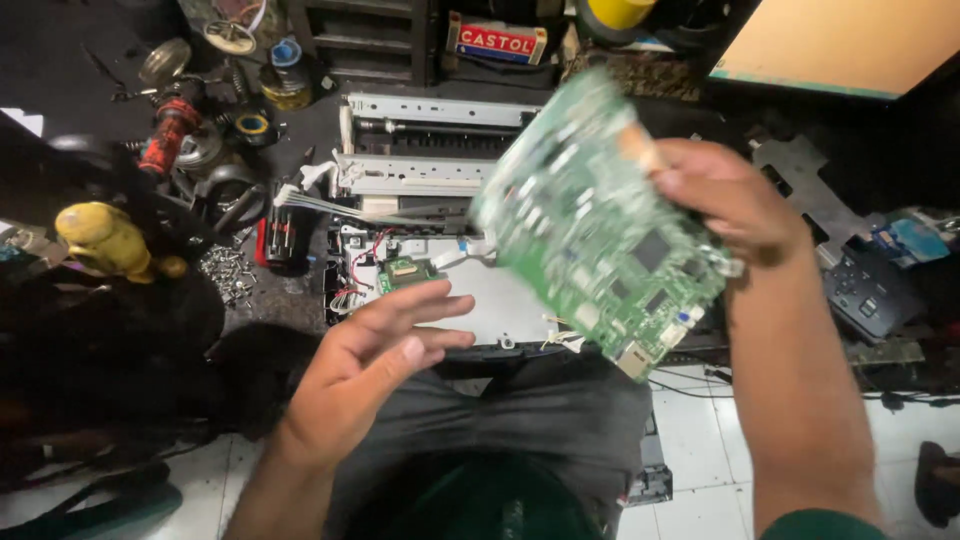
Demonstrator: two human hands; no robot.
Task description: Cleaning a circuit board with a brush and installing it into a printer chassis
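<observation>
Holding: right hand [725, 200] grips a green circuit board [600, 225] by its upper edge — tilted, blurred, raised above the opened printer chassis [430, 180].
Left hand [375, 350]: open, fingers spread, holding nothing — just in front of the chassis.
Small green board [405, 272]: inside the chassis, amid wires.
Yellow bottle [105, 240]: well left of the chassis.
</observation>
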